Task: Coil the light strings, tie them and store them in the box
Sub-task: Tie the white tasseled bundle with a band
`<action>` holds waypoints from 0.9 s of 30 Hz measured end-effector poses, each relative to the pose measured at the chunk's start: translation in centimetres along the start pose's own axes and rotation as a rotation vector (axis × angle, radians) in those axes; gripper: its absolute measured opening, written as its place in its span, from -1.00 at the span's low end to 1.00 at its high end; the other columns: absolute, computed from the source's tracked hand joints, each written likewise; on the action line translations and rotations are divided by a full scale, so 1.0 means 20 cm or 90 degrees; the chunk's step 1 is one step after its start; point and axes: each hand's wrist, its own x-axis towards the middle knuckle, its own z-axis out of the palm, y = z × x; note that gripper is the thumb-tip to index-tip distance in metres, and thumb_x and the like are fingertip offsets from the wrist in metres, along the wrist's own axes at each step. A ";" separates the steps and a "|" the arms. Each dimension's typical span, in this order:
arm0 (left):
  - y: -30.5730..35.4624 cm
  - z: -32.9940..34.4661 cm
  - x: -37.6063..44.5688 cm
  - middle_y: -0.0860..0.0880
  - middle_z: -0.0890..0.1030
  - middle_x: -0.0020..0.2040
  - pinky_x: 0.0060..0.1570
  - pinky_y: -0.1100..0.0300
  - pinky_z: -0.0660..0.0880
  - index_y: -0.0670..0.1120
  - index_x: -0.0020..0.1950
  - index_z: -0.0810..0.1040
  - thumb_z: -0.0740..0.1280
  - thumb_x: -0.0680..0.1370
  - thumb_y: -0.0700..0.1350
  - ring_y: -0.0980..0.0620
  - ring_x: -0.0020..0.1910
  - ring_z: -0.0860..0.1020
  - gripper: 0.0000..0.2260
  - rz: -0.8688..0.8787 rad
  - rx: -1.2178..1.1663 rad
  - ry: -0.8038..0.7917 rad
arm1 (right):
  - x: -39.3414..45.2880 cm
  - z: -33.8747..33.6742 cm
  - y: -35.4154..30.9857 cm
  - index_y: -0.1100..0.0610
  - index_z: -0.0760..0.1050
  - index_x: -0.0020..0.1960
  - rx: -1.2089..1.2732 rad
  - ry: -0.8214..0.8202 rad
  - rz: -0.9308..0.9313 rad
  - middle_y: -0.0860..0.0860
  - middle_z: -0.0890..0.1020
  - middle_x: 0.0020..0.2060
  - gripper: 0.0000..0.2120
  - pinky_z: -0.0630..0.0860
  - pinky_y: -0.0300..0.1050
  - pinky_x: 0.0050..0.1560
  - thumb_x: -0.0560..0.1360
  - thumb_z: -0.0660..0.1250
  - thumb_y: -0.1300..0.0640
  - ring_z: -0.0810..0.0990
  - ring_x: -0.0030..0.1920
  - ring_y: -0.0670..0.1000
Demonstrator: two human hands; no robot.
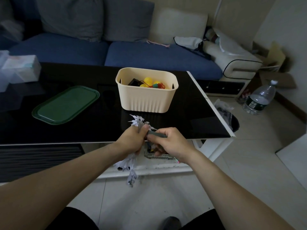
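My left hand (132, 140) is closed around a bundled string of white snowflake lights (137, 122); the bundle sticks out above the fist and hangs below it near the table's front edge. My right hand (167, 141) pinches a dark grey strap (157, 133) that runs across to the bundle. A cream ribbed box (146, 97) stands on the black table just beyond my hands. Inside it lies a string of yellow ball lights (149, 81) with red wire and a black battery case. The box's dark green lid (66, 104) lies flat to its left.
The glossy black table (191, 113) has a white edge on the right. A clear tissue pack (21, 68) sits at its far left. A blue sofa (149, 57) runs behind. On the floor to the right are a bin (232, 120) and a water bottle (259, 98).
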 end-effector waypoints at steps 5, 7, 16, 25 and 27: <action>-0.01 0.01 0.00 -0.16 0.45 -0.45 -0.48 0.21 0.38 -0.19 -0.26 0.47 0.10 0.68 0.10 -0.03 -0.58 0.41 -0.53 -0.007 0.042 0.011 | 0.02 0.03 0.02 0.30 0.64 -0.03 0.006 0.052 -0.032 0.07 0.50 -0.40 -0.70 0.66 -0.04 -0.29 0.64 0.30 0.07 0.53 -0.34 0.14; -0.02 0.00 0.01 -0.17 0.46 -0.45 -0.48 0.21 0.37 -0.19 -0.26 0.45 0.11 0.69 0.08 -0.04 -0.58 0.42 -0.54 -0.012 0.040 0.021 | 0.03 0.03 0.02 0.35 0.63 -0.06 -0.018 0.059 -0.030 0.03 0.50 -0.43 -0.67 0.69 0.09 -0.22 0.65 0.29 0.09 0.56 -0.38 0.12; 0.00 0.03 0.01 -0.02 0.33 -0.51 -0.40 0.06 0.34 -0.10 -0.32 0.34 0.10 0.69 0.04 -0.03 -0.51 0.31 -0.58 0.068 -0.036 0.027 | 0.05 0.06 0.01 0.30 0.65 -0.27 0.062 0.245 0.022 0.16 0.65 -0.42 -0.76 0.66 0.11 -0.28 0.54 0.39 0.24 0.61 -0.46 0.10; 0.07 0.04 -0.02 0.01 0.34 -0.56 -0.42 0.15 0.22 -0.15 -0.27 0.37 0.10 0.68 -0.14 0.03 -0.51 0.25 -0.68 -0.031 -0.171 -0.100 | 0.10 0.08 0.05 0.24 0.63 -0.36 0.042 0.221 0.092 0.16 0.63 -0.46 -0.74 0.62 -0.05 -0.37 0.49 0.50 0.20 0.59 -0.49 0.07; 0.07 0.02 -0.03 -0.07 0.38 -0.52 -0.44 0.16 0.26 -0.18 -0.27 0.38 0.12 0.65 -0.20 0.01 -0.51 0.28 -0.72 -0.047 -0.190 -0.115 | 0.10 0.10 0.04 0.28 0.62 -0.31 0.085 0.192 0.101 0.14 0.60 -0.47 -0.75 0.63 -0.07 -0.40 0.52 0.46 0.22 0.55 -0.53 0.03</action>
